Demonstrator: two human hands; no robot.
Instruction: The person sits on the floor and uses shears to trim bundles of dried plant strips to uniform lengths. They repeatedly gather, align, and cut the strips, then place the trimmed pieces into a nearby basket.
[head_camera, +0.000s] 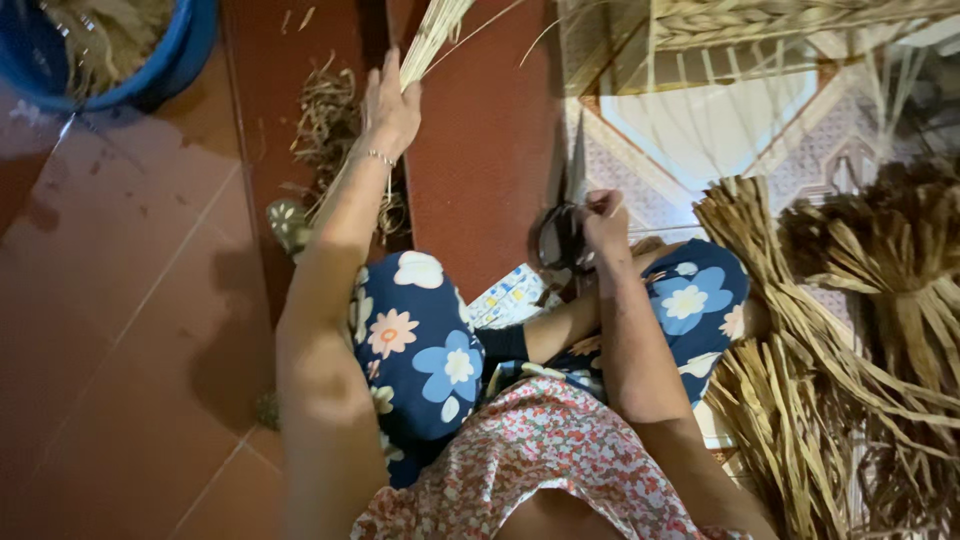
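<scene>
Nearest the camera: floral pink top (530, 455) and blue flowered trousers (425, 345) of the seated person, knees drawn up over the red tiled floor (120, 300).
Left hand: left hand (390, 105), raised away from the body, fingers clenched round a bundle of pale straw strands (432, 38); a thin bracelet sits at the wrist.
Right hand: right hand (605, 225), closed on the dark loop handles of scissors (560, 240), blade pointing up and away beside the knee.
Position of strands: held upright at their lower end in the left hand, fanning upward out of the top of the view, above the floor and well apart from the scissors.
Appearance of strands: long, flat, narrow, pale yellow-tan, dry and matt; some single strands stray to the right.
Handling (judged): very light; each strand limp and flexible, the gathered bundle somewhat stiffer; dry fibre likely to split or fray if bent sharply; loose strands may slip from the bundle.
Hold point (judged): a full-fist hold near the lower end, as shown, keeps the strands together.
Surroundings: heaps of darker dried straw (850, 330) at right; woven straw piece (780, 20) at top on a patterned mat (700, 140); blue tub (110, 50) of fibre at top left; straw scraps (325, 140) on the floor.
</scene>
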